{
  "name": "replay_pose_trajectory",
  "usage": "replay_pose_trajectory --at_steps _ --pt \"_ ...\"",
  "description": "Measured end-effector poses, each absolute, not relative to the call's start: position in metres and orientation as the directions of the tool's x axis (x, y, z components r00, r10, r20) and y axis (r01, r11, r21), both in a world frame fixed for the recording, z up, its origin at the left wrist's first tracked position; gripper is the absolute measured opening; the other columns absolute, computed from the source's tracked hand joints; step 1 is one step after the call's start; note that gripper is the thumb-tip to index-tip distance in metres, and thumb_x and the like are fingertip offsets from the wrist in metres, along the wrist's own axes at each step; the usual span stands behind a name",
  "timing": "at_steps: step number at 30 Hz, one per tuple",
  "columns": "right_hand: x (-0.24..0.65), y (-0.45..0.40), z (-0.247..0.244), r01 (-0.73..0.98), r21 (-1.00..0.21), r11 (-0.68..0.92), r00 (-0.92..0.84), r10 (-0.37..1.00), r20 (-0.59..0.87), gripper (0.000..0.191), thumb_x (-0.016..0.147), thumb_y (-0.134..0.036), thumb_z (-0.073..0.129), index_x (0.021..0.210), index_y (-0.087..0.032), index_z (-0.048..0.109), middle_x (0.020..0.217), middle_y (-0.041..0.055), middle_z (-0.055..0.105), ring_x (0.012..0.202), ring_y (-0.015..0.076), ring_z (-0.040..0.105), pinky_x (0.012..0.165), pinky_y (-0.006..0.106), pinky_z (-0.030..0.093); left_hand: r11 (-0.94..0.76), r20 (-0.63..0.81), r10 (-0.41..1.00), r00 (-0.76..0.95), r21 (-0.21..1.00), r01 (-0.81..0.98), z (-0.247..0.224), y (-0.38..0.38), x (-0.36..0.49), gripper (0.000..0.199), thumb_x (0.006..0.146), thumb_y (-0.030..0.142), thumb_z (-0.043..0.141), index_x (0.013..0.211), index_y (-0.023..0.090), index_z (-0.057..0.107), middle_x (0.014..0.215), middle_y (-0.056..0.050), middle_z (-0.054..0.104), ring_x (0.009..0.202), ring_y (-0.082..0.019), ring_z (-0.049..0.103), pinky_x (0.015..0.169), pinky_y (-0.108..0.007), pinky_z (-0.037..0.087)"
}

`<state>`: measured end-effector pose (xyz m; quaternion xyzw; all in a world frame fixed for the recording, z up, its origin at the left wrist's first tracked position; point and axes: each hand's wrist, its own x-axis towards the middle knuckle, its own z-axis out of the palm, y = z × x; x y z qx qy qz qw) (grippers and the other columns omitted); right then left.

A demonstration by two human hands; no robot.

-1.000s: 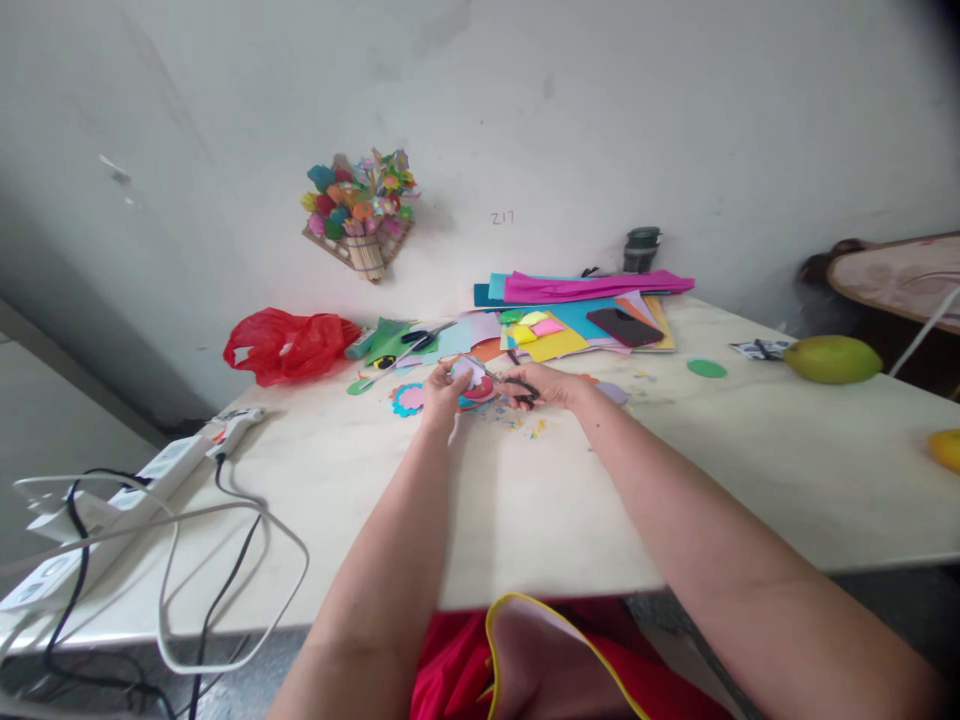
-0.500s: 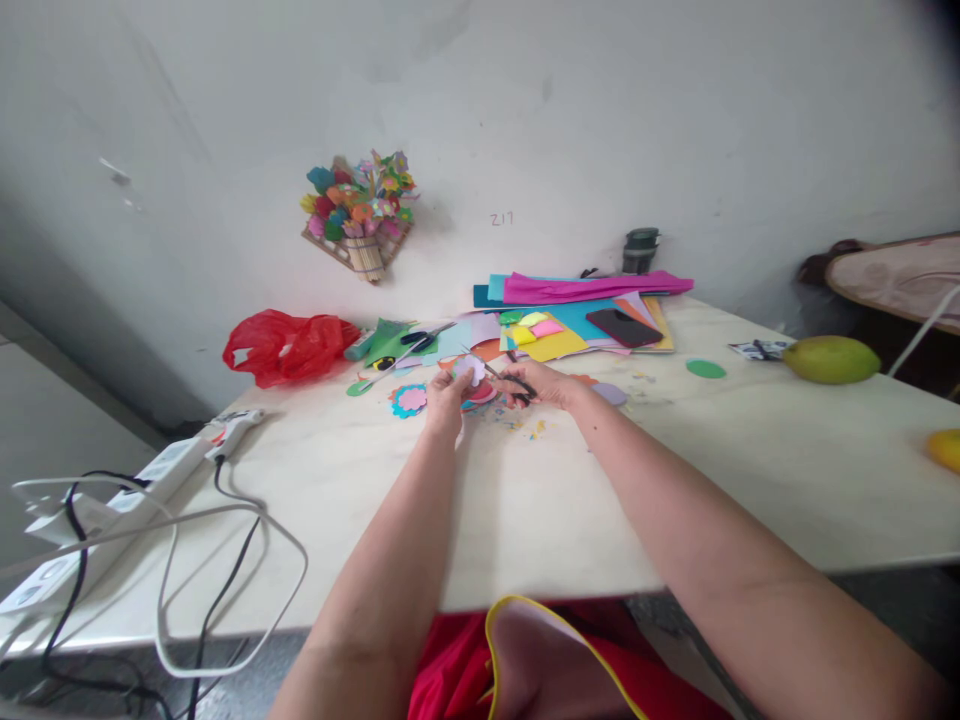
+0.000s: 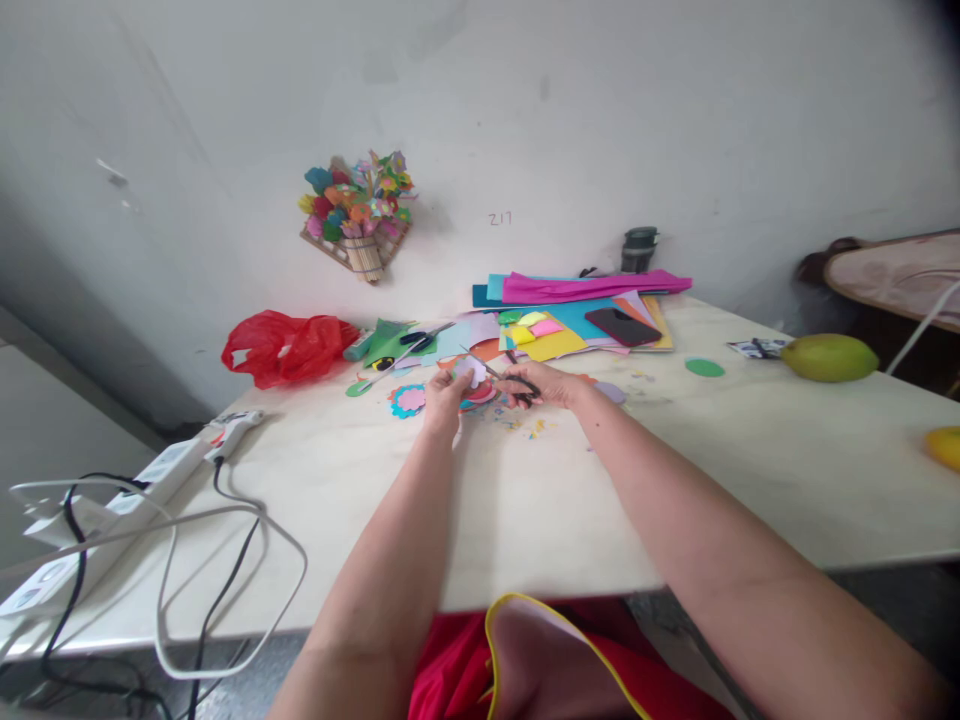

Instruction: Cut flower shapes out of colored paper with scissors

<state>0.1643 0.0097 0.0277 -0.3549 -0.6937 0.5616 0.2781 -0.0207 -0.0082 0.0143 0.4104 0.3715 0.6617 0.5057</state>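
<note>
My left hand (image 3: 444, 394) pinches a small lilac paper flower (image 3: 472, 371) above the middle of the table. Fingers of my right hand (image 3: 534, 385) are wrapped round the black handles of a pair of scissors (image 3: 491, 371), whose blades point left at the flower's edge. Just under the hands lies a red paper piece (image 3: 478, 395). A blue and pink paper flower (image 3: 409, 400) rests to the left of my left hand. Small paper scraps (image 3: 536, 430) are scattered in front of my right hand.
Behind the hands are coloured sheets (image 3: 574, 300), a phone (image 3: 622, 326) and other scissors (image 3: 418, 341). A red bag (image 3: 281, 345) and a power strip (image 3: 124, 515) with loose cables are on the left. A green-yellow fruit (image 3: 829, 358) lies right.
The scissor blades have shifted slightly relative to the lilac flower, and the flower looks slightly turned. Both hands keep their hold, almost in the same place.
</note>
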Motion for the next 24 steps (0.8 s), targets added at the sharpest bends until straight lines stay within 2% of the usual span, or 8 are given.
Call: replay_pose_trajectory --at_steps 9,18,24 --pt "0.1658 0.0048 0.0338 0.211 -0.974 0.086 -0.573 0.818 -0.052 0.025 0.08 -0.033 0.07 0.068 -0.013 0.06 0.058 0.0009 0.063 0.042 0.0052 0.049 0.035 0.017 0.024 -0.213 0.169 0.973 -0.16 0.922 -0.323 0.0176 -0.0088 -0.0202 0.039 0.041 0.032 0.093 0.063 0.015 0.065 0.058 0.0 0.065 0.056 -0.017 0.064 0.067 -0.034 0.055" --pt "0.1641 0.0038 0.0354 0.227 -0.968 0.11 -0.565 0.825 -0.039 0.027 0.073 -0.033 0.077 0.065 -0.013 0.061 0.052 -0.0007 0.06 0.04 0.0052 0.045 0.037 0.018 0.028 -0.225 0.18 0.967 -0.182 0.936 -0.269 0.0134 -0.0049 -0.0232 0.042 0.039 0.037 0.092 0.066 0.014 0.069 0.059 -0.002 0.067 0.055 -0.016 0.062 0.064 -0.032 0.053" --pt "0.1632 0.003 0.0366 0.233 -0.966 0.112 -0.56 0.827 -0.039 0.025 0.077 -0.03 0.075 0.065 -0.013 0.061 0.051 -0.0007 0.059 0.039 0.0048 0.043 0.037 0.017 0.029 -0.211 0.168 0.972 -0.167 0.935 -0.285 0.0158 -0.0079 -0.0225 0.041 0.041 0.037 0.092 0.064 0.014 0.068 0.059 -0.001 0.065 0.055 -0.017 0.064 0.066 -0.033 0.054"
